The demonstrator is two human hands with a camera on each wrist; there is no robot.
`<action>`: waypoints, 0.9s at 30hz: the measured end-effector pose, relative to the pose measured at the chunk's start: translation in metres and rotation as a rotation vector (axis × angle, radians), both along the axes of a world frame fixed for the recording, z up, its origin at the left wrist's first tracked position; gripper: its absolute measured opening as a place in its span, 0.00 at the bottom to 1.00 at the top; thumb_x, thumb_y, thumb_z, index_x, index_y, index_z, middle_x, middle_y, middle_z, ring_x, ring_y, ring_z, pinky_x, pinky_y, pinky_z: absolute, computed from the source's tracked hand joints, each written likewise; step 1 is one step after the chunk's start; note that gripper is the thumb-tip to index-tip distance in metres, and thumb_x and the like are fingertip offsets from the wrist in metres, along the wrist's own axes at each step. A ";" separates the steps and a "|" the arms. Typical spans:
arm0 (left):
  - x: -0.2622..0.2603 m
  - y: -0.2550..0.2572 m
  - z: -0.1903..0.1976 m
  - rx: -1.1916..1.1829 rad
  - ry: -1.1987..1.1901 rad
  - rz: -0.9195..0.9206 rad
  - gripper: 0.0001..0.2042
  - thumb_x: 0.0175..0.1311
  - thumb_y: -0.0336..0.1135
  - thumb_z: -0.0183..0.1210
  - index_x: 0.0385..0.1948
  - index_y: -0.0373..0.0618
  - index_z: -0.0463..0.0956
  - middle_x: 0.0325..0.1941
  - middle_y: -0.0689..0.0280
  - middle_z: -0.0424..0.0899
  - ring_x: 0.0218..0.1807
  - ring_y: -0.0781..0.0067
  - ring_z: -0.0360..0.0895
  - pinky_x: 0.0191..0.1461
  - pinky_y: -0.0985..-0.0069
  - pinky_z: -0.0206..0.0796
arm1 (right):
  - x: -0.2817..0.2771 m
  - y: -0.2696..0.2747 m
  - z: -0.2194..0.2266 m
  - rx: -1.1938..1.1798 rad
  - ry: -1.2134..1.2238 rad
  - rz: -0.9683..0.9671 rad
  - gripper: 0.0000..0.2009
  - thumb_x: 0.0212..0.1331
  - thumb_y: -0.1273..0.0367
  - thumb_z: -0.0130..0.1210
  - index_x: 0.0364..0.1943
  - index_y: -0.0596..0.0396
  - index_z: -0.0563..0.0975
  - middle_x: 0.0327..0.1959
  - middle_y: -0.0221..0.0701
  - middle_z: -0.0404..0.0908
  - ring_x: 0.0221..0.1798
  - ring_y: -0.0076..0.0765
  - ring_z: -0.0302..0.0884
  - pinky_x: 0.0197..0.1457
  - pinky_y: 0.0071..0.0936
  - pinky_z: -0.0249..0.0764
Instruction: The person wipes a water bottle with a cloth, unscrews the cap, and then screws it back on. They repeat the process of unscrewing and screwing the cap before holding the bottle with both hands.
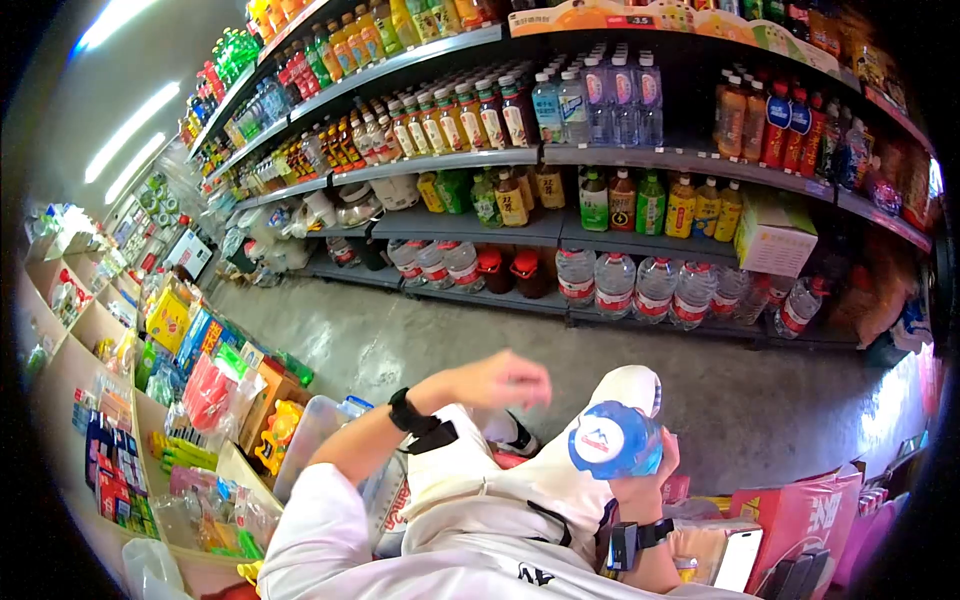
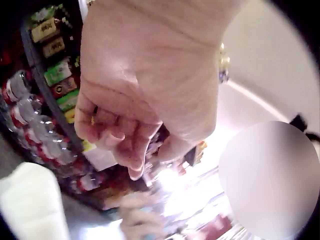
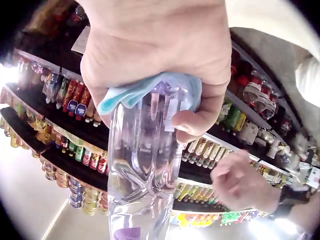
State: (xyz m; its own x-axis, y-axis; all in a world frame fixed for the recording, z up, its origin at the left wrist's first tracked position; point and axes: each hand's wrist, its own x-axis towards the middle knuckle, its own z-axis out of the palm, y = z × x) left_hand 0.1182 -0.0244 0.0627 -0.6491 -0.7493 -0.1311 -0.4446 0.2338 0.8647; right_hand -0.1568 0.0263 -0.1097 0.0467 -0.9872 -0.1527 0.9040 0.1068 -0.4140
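My right hand (image 1: pixel 645 487) grips a clear plastic bottle (image 3: pixel 145 155), its thumb and fingers wrapped round one end. A light blue cloth (image 3: pixel 132 92) lies between that hand and the bottle in the right wrist view. In the head view the bottle looks blue, and a round white label (image 1: pixel 600 440) with a mountain mark faces up. My left hand (image 1: pixel 505 380) is held apart from the bottle, above the lap, and is blurred there. Seen in the left wrist view, its fingers (image 2: pixel 127 150) curl loosely round nothing.
Shelves of drink bottles (image 1: pixel 480 115) run across the front. Large water bottles (image 1: pixel 655 290) stand on the lowest shelf, beyond a grey floor (image 1: pixel 450 330). Bins of packaged goods (image 1: pixel 215 390) stand at the left. A phone (image 1: pixel 738 560) lies at the lower right.
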 end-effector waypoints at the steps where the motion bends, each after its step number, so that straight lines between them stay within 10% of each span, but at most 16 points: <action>1: 0.009 0.002 -0.028 0.048 -0.095 -0.108 0.16 0.71 0.45 0.57 0.42 0.40 0.83 0.35 0.60 0.86 0.36 0.69 0.81 0.43 0.69 0.72 | -0.004 0.000 0.023 0.014 -0.157 0.128 0.31 0.57 0.58 0.65 0.63 0.49 0.66 0.60 0.44 0.76 0.60 0.45 0.78 0.64 0.45 0.75; 3: 0.014 0.016 -0.069 0.131 -0.295 -0.338 0.13 0.67 0.41 0.60 0.42 0.41 0.83 0.36 0.60 0.86 0.36 0.66 0.81 0.42 0.68 0.72 | -0.004 -0.004 0.029 0.050 -0.251 0.217 0.29 0.61 0.50 0.47 0.55 0.59 0.77 0.53 0.42 0.83 0.59 0.44 0.79 0.65 0.44 0.75; 12: 0.012 0.063 -0.204 0.273 -0.514 -0.729 0.24 0.47 0.44 0.72 0.45 0.41 0.82 0.41 0.57 0.84 0.46 0.59 0.80 0.49 0.61 0.70 | -0.007 -0.003 0.033 0.054 -0.356 0.232 0.32 0.59 0.45 0.46 0.56 0.57 0.79 0.56 0.39 0.82 0.60 0.47 0.79 0.66 0.47 0.74; 18: 0.017 0.078 -0.232 0.083 -0.183 -0.595 0.19 0.42 0.38 0.68 0.36 0.37 0.77 0.38 0.54 0.78 0.47 0.49 0.76 0.53 0.57 0.67 | -0.005 -0.001 0.037 0.053 -0.184 0.220 0.29 0.57 0.45 0.49 0.50 0.56 0.75 0.46 0.39 0.84 0.47 0.41 0.83 0.50 0.39 0.80; 27: -0.003 0.079 -0.210 -0.007 -0.409 -0.663 0.14 0.38 0.33 0.69 0.27 0.36 0.80 0.31 0.53 0.81 0.41 0.48 0.79 0.43 0.55 0.70 | -0.005 -0.001 0.035 0.040 -0.160 0.206 0.29 0.57 0.46 0.49 0.51 0.57 0.75 0.44 0.35 0.83 0.48 0.36 0.81 0.52 0.34 0.78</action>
